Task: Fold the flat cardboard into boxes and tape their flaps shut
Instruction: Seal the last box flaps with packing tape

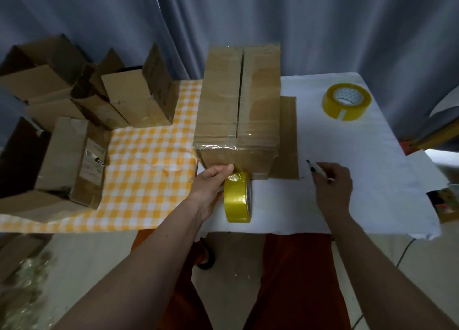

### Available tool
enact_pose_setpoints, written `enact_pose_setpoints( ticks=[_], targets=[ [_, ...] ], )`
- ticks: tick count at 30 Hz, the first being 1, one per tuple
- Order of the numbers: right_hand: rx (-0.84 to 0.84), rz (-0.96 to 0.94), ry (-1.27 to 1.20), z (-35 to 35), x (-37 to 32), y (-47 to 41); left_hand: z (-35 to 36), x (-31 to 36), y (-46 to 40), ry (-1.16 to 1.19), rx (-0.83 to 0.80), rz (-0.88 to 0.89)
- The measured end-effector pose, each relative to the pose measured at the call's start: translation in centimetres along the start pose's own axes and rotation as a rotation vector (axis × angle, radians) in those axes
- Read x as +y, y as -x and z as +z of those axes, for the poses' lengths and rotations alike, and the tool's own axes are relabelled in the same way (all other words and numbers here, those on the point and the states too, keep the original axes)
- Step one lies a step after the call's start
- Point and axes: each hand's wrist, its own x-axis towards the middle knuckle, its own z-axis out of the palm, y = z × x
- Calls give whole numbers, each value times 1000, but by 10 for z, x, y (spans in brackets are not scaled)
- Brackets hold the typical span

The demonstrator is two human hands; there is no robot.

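The box [238, 108] stands in the middle of the table [360, 180], a tall brown block of corrugated cardboard with its two top flaps meeting along a dark seam. Glossy clear tape runs crinkled across its near top edge and down the front face. It rests on a flat sheet of cardboard [288, 135] that sticks out to its right.

The left hand [211, 183] holds a roll of yellow tape [237, 198] on edge at the foot of the box, thumb pressed against the box's front face and fingers curled around the roll, so the grip is closed on it. The roll is a shiny, smooth ring with a dark inner core.

The right hand [332, 183] hovers over the white cloth [372, 205] to the right of the box, pinching a thin pen-like stick [316, 170] with a dark tip between curled fingers.

A second roll of tape [347, 101] lies flat well apart on the far right of the cloth, translucent yellow with a white patterned core. A yellow-and-white checked cloth [149, 160] covers the left part of the table, where several open cardboard boxes [99, 101] cluster, flaps upright, some creased and wrinkled. Grey pleated curtains [323, 26] hang behind.
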Motion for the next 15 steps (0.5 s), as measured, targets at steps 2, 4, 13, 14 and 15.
enact_pose_setpoints(
  ticks=[2, 4, 13, 14, 15],
  targets=[
    [19, -232, -51, -2, -26, 34, -1, 0, 1, 3, -11, 5],
    [-45, -447, -32, 5, -59, 58, 0, 1, 3, 1, -20, 9],
    [-247, -863, 235, 42, -120, 68, -5, 0, 9, 14, -37, 23],
    [-260, -859, 266, 45, -119, 67, -6, 0, 9, 15, -40, 20],
    [-269, -870, 299, 46, -119, 65, -7, 0, 9, 15, -40, 18]
  ],
)
